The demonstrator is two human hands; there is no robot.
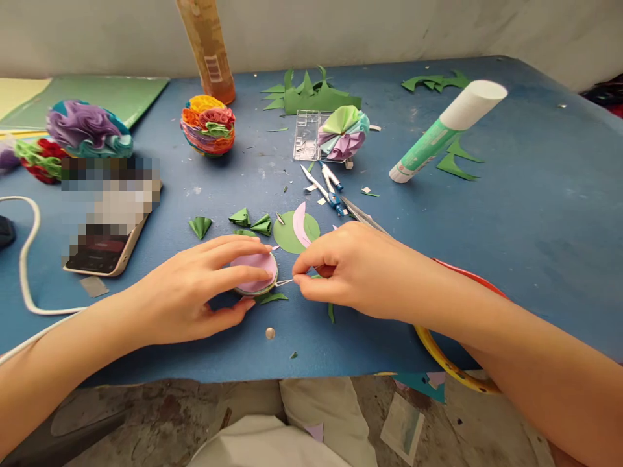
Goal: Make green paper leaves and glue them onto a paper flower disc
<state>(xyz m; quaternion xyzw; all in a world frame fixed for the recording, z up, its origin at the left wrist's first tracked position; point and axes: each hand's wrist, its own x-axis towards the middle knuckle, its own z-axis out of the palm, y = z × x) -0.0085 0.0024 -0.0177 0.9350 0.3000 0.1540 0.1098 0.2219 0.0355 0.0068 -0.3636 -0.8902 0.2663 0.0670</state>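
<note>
A round piece with a pink paper top [252,272] and a pale rim lies on the blue table. My left hand [204,282] grips it, fingertips across the top and thumb at the near edge. At its right side a thin white string loop [284,282] sticks out. My right hand [335,267] pinches the end of that string between thumb and forefinger. Just beyond the hands are a green paper circle [287,235] with a pink crescent [300,224] on it, and folded green paper pieces [261,224]. Scissors [365,214] lie partly hidden under my right arm.
A compass [331,188] and a glue stick [445,133] stand or lie farther back. Paper pompom balls [209,126], a bottle [209,52] and green scraps [311,97] are along the back. A phone [117,220] and white cable [29,259] lie left. The table's front edge is near my body.
</note>
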